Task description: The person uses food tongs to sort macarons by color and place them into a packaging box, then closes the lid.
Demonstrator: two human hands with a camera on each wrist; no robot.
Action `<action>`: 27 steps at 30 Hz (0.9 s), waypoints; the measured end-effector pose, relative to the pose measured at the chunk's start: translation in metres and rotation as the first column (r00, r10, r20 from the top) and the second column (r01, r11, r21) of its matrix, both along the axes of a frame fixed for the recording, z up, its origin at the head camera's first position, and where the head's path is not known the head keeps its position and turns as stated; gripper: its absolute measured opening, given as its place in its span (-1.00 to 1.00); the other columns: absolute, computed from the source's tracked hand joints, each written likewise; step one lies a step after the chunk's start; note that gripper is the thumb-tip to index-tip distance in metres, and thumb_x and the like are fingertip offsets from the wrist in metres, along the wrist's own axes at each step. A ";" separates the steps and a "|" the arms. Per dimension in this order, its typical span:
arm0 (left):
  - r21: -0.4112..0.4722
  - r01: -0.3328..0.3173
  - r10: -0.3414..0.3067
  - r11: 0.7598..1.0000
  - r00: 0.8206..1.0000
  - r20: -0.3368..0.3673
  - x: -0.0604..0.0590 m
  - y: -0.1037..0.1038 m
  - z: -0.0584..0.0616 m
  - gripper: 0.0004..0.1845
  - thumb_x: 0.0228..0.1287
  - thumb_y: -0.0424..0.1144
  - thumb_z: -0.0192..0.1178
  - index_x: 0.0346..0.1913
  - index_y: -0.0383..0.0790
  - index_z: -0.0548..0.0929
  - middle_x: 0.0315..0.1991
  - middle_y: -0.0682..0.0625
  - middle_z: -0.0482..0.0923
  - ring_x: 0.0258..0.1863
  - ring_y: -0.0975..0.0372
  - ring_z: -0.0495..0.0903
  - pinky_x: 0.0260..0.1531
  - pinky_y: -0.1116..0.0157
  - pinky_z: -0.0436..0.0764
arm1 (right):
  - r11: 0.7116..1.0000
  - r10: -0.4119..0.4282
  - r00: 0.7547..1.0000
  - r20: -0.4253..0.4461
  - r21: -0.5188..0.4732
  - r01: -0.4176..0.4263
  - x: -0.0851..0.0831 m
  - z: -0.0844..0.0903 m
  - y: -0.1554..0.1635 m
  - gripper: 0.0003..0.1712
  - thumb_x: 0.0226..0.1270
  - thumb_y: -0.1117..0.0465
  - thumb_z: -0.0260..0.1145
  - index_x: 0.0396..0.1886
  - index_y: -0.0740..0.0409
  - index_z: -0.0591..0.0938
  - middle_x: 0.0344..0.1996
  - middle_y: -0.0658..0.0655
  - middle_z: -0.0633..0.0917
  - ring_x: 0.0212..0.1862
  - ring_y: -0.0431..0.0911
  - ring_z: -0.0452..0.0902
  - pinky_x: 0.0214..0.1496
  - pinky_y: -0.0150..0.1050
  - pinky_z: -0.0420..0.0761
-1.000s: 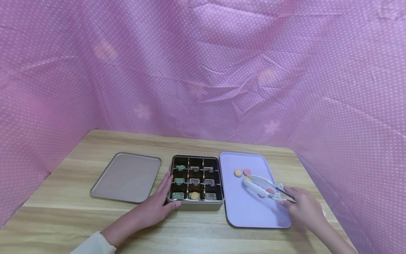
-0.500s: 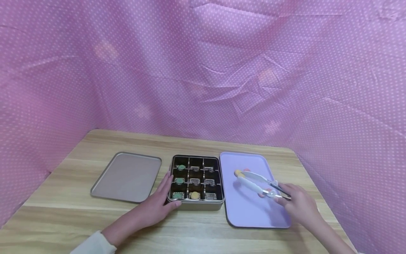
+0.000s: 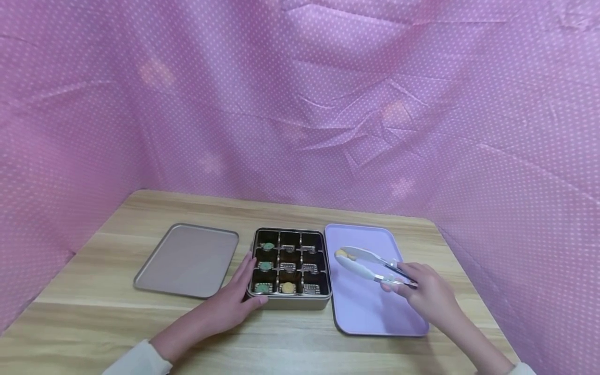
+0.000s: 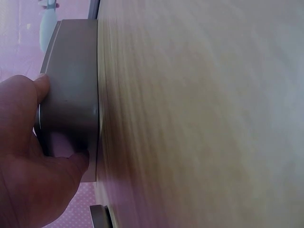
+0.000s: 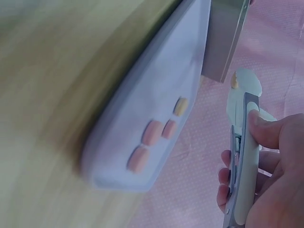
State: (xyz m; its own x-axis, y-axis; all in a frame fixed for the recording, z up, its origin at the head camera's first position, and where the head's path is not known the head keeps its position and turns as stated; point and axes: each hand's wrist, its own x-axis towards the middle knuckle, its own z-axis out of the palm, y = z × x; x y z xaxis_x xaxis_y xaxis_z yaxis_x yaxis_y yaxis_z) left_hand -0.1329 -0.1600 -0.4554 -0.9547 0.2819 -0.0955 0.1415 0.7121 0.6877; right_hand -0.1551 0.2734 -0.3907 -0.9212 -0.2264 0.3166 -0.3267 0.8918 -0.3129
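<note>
My right hand holds a pair of tongs with pale tips above the lilac tray. Between the tips sits a round yellow cookie, lifted off the tray. Still on the tray, in the right wrist view, are another yellow cookie and pink cookies; the tongs and hand mostly cover them in the head view. My left hand rests against the near left corner of a divided tin box, straight fingers along its left side, thumb on its front.
Green cookies lie in the box's left column and a yellow cookie in its front middle compartment; the other compartments are bare. A flat metal lid lies left of the box. Pink dotted cloth hangs behind the wooden table.
My right hand has moved left and the tongs have risen with the yellow cookie, shifting toward the tray's left edge. My left hand and the box have stayed in place.
</note>
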 end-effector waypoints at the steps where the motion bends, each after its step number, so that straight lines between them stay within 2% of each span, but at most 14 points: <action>1: 0.003 0.001 -0.001 1.000 1.000 -0.003 0.000 0.001 0.000 0.11 0.28 0.49 -0.01 0.62 0.14 -0.39 0.60 0.18 -0.66 0.53 -0.21 0.09 0.44 -0.25 0.20 | 1.000 0.003 1.000 0.000 -0.003 -0.003 -0.001 0.001 -0.002 -0.25 0.07 -0.13 0.57 0.18 0.23 0.68 -0.02 0.18 0.76 -0.01 0.13 0.66 -0.08 0.12 0.64; 5: 0.007 0.002 -0.002 1.000 1.000 -0.005 0.000 0.002 0.001 0.11 0.29 0.49 0.00 0.62 0.12 -0.38 0.61 0.16 -0.64 0.52 -0.22 0.10 0.43 -0.27 0.21 | 1.000 0.025 1.000 -0.009 -0.013 -0.025 -0.003 0.002 -0.010 -0.35 0.09 0.00 0.58 0.14 0.22 0.70 0.00 0.21 0.75 0.04 0.15 0.65 0.00 0.20 0.64; 10: 0.002 -0.006 0.006 1.000 1.000 0.004 0.000 0.002 0.000 0.11 0.28 0.49 0.00 0.63 0.13 -0.37 0.62 0.15 -0.63 0.51 -0.23 0.12 0.42 -0.27 0.23 | 0.998 0.055 0.998 -0.032 -0.018 -0.056 -0.006 -0.001 -0.021 -0.38 0.07 0.14 0.59 0.15 0.24 0.70 -0.01 0.17 0.76 0.02 0.08 0.66 0.03 0.15 0.66; 16: -0.003 -0.012 0.012 1.000 1.000 0.006 -0.001 0.000 -0.002 0.12 0.28 0.49 0.01 0.62 0.15 -0.40 0.60 0.19 -0.66 0.53 -0.21 0.08 0.44 -0.26 0.20 | 0.995 0.095 0.994 -0.046 -0.019 -0.096 -0.012 -0.001 -0.037 -0.37 0.06 0.12 0.60 0.17 0.22 0.69 -0.01 0.09 0.76 0.07 0.05 0.66 0.05 0.13 0.67; 23: -0.007 -0.007 0.007 1.000 1.000 -0.007 -0.001 0.001 -0.003 0.11 0.31 0.45 0.03 0.62 0.11 -0.39 0.61 0.13 -0.65 0.55 -0.20 0.01 0.45 -0.27 0.14 | 0.993 0.118 0.992 -0.043 -0.009 -0.119 -0.017 -0.004 -0.058 -0.28 0.05 0.07 0.61 0.24 0.16 0.65 0.10 0.16 0.74 0.10 0.06 0.65 0.04 0.11 0.68; 27: -0.010 -0.003 0.003 1.000 1.000 -0.005 -0.001 0.003 -0.003 0.11 0.30 0.46 0.02 0.62 0.11 -0.39 0.59 0.18 -0.67 0.55 -0.21 0.02 0.45 -0.27 0.16 | 0.991 0.131 0.990 -0.061 0.007 -0.130 -0.019 -0.005 -0.066 -0.32 0.04 0.07 0.61 0.21 0.13 0.68 0.14 0.17 0.72 0.11 0.06 0.65 0.04 0.08 0.69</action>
